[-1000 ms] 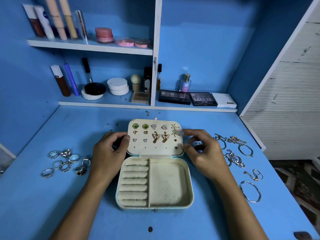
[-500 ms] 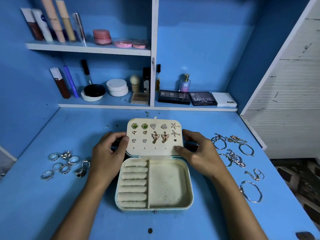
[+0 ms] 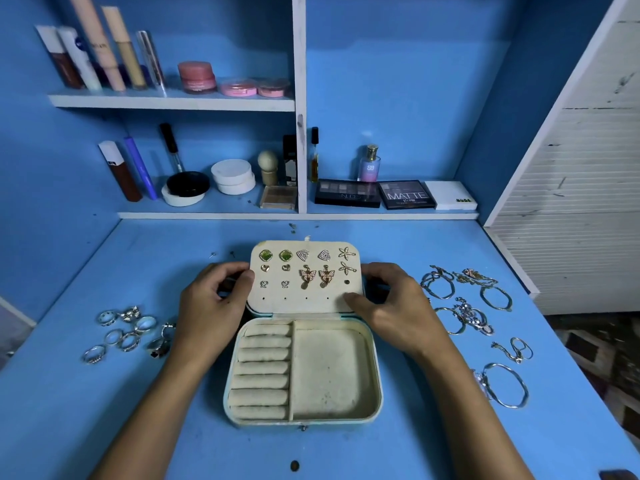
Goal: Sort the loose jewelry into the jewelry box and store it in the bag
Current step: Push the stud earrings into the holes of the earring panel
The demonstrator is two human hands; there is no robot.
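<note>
Nearest, a small dark speck [image 3: 294, 465] lies on the blue table [image 3: 104, 427], just in front of the open jewelry box [image 3: 375, 382]. Its cream base holds a column of ring rolls [image 3: 261, 370] on the left and a bare square compartment [image 3: 330, 372] on the right. To the right of the box, a large silver bangle [image 3: 507, 386] lies closest, with a small looped piece [image 3: 516, 349] beyond it.

Further back, both forearms reach in from the bottom edge. The left hand [image 3: 207, 306] grips the left edge of the raised lid [image 3: 304, 299], thumb on the lid's face and fingers curled behind. The right hand [image 3: 391, 306] grips the right edge, thumb pressing the lower right corner of the lid and fingers curled round its side. Left of the left hand, a cluster of silver rings [image 3: 126, 332] rests on the table. Right of the right hand, a tangle of bracelets [image 3: 467, 299] lies spread out.

Pinned to the lid are pairs of earrings [image 3: 306, 268]: green stones, hearts, butterflies, starfish.

Beyond, the lower shelf [image 3: 214, 215] carries compacts, tubes, a perfume bottle [image 3: 369, 164] and makeup palettes [image 3: 377, 194]. The upper shelf [image 3: 166, 102] holds more tubes and pink jars [image 3: 197, 77].
</note>
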